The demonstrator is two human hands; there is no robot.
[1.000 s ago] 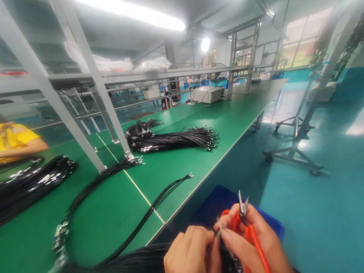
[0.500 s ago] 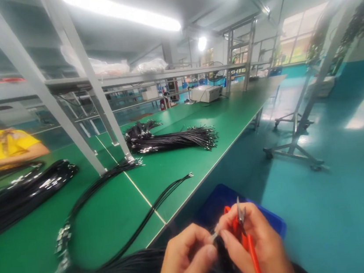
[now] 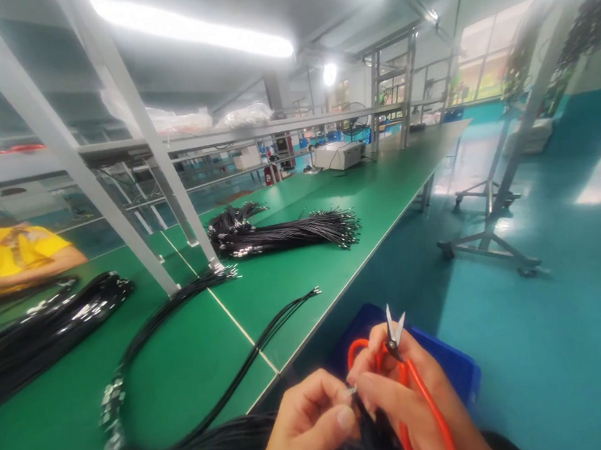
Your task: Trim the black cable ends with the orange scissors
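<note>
Red-handled scissors (image 3: 439, 416) are in my right hand (image 3: 407, 380), blades parted and pointing up. That hand's thumb and forefinger also meet at a small pale cable end (image 3: 352, 391), just below which black cable shows. On the other side, my left hand (image 3: 306, 425) pinches the same end between thumb and forefinger. Its exact shape is too small to make out. To the left, a bundle of black cables (image 3: 217, 439) hangs over the table edge, and a few thin black cables (image 3: 263, 339) curve up from it with pale tips.
Cable bundles (image 3: 290, 233) lie on the green table (image 3: 306, 272), with more black cables (image 3: 55, 328) at left. Metal shelf posts (image 3: 171, 175) rise from the table. Below my hands is a blue bin (image 3: 460, 362). A co-worker in yellow (image 3: 24, 251) sits across; a wheeled stand (image 3: 489, 242) is at right.
The scissors have tilted in my right hand, and their blades are now wider apart with more of the handles showing. Both hands stay together at the cable end.
</note>
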